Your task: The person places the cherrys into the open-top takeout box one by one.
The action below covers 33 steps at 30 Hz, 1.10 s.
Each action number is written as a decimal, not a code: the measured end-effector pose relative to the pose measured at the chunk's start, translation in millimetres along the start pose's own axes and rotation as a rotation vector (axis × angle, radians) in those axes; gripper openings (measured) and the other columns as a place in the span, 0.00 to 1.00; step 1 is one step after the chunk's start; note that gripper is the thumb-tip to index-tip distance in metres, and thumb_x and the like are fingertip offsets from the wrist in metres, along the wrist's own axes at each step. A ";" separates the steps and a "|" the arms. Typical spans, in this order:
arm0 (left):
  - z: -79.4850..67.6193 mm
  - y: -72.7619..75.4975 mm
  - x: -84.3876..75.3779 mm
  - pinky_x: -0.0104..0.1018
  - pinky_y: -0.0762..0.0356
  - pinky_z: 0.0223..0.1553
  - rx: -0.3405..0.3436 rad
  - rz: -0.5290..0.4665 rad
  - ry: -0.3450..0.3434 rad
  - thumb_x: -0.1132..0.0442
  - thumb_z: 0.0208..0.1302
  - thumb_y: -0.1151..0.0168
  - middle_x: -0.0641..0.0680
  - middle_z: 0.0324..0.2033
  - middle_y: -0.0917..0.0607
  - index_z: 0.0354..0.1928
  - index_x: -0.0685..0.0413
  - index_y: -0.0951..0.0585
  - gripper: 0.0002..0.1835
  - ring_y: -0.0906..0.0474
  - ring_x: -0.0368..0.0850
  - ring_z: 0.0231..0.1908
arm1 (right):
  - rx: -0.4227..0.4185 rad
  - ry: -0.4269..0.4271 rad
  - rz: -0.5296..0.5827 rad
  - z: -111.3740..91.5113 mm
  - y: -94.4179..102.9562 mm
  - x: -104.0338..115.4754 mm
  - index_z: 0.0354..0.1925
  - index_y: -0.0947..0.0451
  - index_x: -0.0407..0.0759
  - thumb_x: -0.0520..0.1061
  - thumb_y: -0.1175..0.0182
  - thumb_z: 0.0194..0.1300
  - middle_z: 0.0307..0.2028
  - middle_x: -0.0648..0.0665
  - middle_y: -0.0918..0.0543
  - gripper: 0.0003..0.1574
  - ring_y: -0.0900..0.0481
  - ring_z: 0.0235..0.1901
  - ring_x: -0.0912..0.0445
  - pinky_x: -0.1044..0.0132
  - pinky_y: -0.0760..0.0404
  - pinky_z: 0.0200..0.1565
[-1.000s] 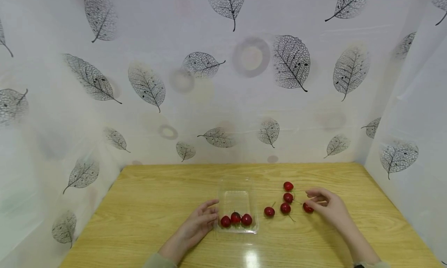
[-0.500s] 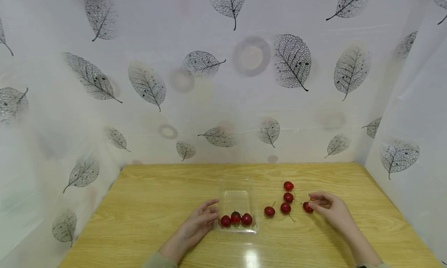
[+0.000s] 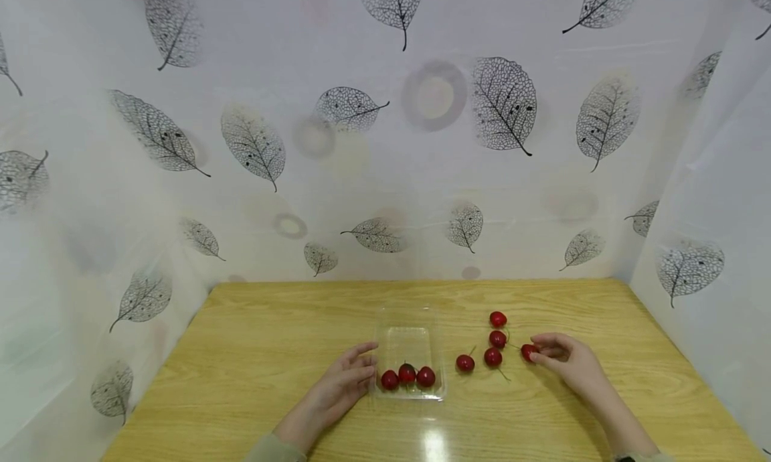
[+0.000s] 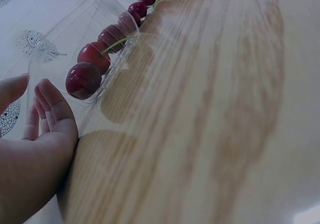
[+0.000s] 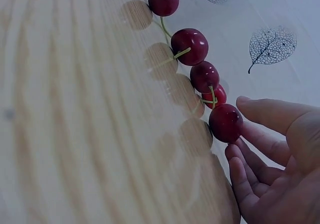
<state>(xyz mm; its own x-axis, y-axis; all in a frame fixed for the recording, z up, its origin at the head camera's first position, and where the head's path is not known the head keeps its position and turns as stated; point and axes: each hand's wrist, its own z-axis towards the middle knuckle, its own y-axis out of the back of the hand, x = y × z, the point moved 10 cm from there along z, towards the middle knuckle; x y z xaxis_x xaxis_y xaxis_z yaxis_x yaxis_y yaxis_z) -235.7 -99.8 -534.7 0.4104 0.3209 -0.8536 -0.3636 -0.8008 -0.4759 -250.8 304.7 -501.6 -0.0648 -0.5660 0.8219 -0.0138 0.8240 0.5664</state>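
My left hand [image 3: 345,383] is at the left side of a clear plastic box [image 3: 409,345], its fingertips against the wall, thumb and fingers apart in the left wrist view. Three dark red cherries [image 3: 407,373] lie inside the box along its near end. My right hand [image 3: 569,363] pinches a cherry [image 5: 226,123] between thumb and fingers, low over the table. Left of that hand, several loose cherries with green stems lie on the wood: one nearest the box [image 3: 465,363], another [image 3: 492,357] beside it, and two more [image 3: 497,329] behind.
The wooden table [image 3: 289,328] is glossy and reflects a bright light spot near its front. A pale sheet [image 3: 385,181] printed with leaves stands along the back and both sides.
My right hand has closed its fingers on the rightmost cherry, which has shifted slightly left and away from me. The left hand and the box have stayed put.
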 end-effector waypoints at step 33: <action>3.1 0.5 1.0 0.26 0.21 0.52 -0.005 0.001 0.010 0.72 0.77 0.45 0.46 0.51 0.22 0.80 0.62 0.44 0.34 0.22 0.34 0.46 | 0.024 0.005 -0.056 1.8 -4.2 1.7 0.58 0.18 0.30 0.42 0.28 0.69 0.47 0.38 0.12 0.24 0.21 0.36 0.70 0.71 0.18 0.40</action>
<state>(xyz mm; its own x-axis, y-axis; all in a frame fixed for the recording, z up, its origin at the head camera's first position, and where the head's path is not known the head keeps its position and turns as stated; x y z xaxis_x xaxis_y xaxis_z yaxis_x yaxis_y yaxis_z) -238.1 -98.3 -536.5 0.4184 0.3151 -0.8519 -0.3600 -0.8036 -0.4740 -252.6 300.4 -502.7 -0.0585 -0.6111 0.7894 -0.0412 0.7916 0.6097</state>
